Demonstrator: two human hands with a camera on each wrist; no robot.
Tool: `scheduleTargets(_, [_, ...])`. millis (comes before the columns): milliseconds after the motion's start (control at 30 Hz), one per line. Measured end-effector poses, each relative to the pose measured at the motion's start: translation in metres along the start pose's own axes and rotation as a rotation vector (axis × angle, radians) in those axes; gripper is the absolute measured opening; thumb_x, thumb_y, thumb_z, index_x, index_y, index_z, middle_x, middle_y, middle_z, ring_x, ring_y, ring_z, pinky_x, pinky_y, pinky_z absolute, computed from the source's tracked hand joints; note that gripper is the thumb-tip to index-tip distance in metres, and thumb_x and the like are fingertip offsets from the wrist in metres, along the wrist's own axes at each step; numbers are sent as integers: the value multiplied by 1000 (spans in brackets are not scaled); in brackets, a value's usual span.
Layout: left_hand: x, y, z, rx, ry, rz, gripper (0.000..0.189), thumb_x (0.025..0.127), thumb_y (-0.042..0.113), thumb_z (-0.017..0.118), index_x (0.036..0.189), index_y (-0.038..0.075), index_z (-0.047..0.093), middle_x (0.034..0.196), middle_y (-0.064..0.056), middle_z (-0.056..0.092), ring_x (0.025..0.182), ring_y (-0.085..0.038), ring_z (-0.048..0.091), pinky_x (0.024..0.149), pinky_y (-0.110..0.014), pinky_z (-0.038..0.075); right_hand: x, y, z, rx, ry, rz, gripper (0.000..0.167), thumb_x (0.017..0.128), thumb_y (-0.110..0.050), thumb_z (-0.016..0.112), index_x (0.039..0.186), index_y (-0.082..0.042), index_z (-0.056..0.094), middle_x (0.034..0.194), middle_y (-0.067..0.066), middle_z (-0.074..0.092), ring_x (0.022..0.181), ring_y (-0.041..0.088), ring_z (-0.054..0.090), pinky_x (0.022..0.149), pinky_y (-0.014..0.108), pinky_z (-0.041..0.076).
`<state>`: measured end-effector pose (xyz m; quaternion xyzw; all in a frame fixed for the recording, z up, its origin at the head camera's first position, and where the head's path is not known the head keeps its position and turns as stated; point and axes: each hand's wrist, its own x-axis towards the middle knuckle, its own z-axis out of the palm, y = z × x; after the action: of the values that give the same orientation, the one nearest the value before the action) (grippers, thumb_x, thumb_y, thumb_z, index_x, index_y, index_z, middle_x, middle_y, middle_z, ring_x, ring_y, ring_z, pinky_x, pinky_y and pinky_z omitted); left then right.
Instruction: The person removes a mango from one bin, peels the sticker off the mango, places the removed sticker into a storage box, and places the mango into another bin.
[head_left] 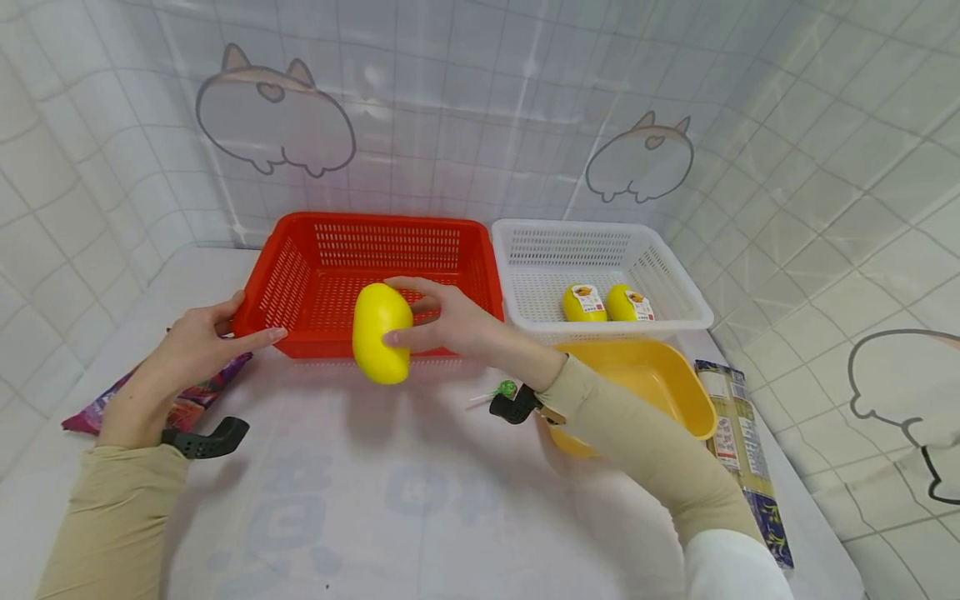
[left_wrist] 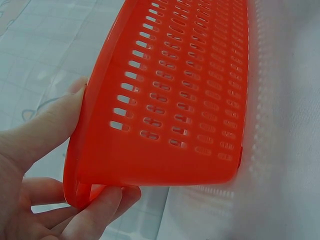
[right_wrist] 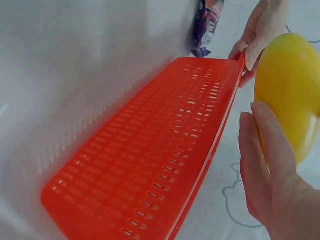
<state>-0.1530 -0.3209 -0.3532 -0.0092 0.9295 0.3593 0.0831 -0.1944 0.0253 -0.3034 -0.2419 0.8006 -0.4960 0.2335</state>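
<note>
My right hand [head_left: 457, 321] holds a smooth yellow mango [head_left: 375, 333] in front of the red basket [head_left: 318, 343], above its front rim. In the right wrist view, the mango [right_wrist: 287, 95] is upright against the fingers. My left hand [head_left: 187, 342] grips the front left corner of the red basket. The left wrist view shows the basket's slotted wall [left_wrist: 165, 100], with the thumb and fingers around its rim. Two more yellow mangoes with white stickers, a left one [head_left: 579, 310] and a right one [head_left: 621, 305], lie in the white basket [head_left: 536, 323].
A yellow tub [head_left: 678, 375] stands in front of the white basket, partly behind my right forearm. Beside it lies a long pack of noodles [head_left: 738, 433]. A green lollipop [head_left: 507, 389] lies near my right wrist. The purple packet [head_left: 198, 404] is beneath my left hand.
</note>
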Motion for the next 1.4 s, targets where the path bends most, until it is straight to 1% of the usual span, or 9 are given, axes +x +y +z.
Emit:
scheduleTargets(133, [-1,0,1,6,7,-3,108,89,64,61,159,8,0,143,-34,45,117,-39,48,71,-26,48,5,-4,-1,-8,-9,-6,70,84,-33,81,145,-37,48,126,-3,61,118,20,55,86,40,59])
scheduleTargets(267, [-1,-1,2,8,15,-8,108,89,65,61,159,9,0,140,-33,47,116,-39,47,71,-27,49,10,-8,-2,14,-16,8,68,84,-31,81,144,-37,49,126,-2,61,119,19,53,82,38,60])
scheduleTargets(467, [-1,-2,3,11,29,-1,106,89,65,61,159,11,3,137,-32,49,113,-40,48,68,-27,51,22,-14,-4,87,-32,48,68,85,-27,81,144,-37,50,125,3,60,109,21,62,81,34,61])
scheduleTargets(633, [-1,-2,3,17,37,4,106,89,64,62,159,10,4,136,-32,50,113,-40,50,68,-26,51,35,-20,-5,157,-43,80,69,85,-22,82,145,-33,50,125,8,57,99,25,69,87,39,60])
scheduleTargets(767, [-1,-3,3,15,36,10,105,89,64,62,160,10,5,137,-32,51,113,-39,50,67,-26,51,46,-22,-6,149,-37,81,69,84,-22,82,145,-32,50,125,7,57,102,24,67,93,43,58])
scheduleTargets(933, [-1,-3,2,-8,25,16,104,90,62,62,159,11,4,141,-33,48,116,-38,49,68,-25,52,57,-24,-7,174,-46,71,69,85,-20,80,146,-28,49,125,7,56,107,23,62,94,43,57])
scheduleTargets(1167, [-1,-2,2,-9,22,4,105,89,64,62,159,11,3,143,-33,46,117,-41,48,71,-26,51,73,-27,-7,188,-89,71,68,88,-18,77,149,-23,46,127,7,56,106,24,63,93,39,58])
scheduleTargets(1267, [-1,-2,2,-4,23,-4,107,88,65,62,160,12,3,142,-33,46,117,-41,48,71,-28,52,78,-29,-7,196,-94,82,69,88,-18,78,149,-24,46,127,6,56,104,23,64,91,37,59])
scheduleTargets(1400, [-1,-2,2,8,27,-7,107,88,66,62,160,11,3,142,-33,46,116,-41,48,71,-28,52,87,-32,-6,200,-111,75,69,88,-17,78,149,-24,46,127,4,57,103,23,64,94,39,58])
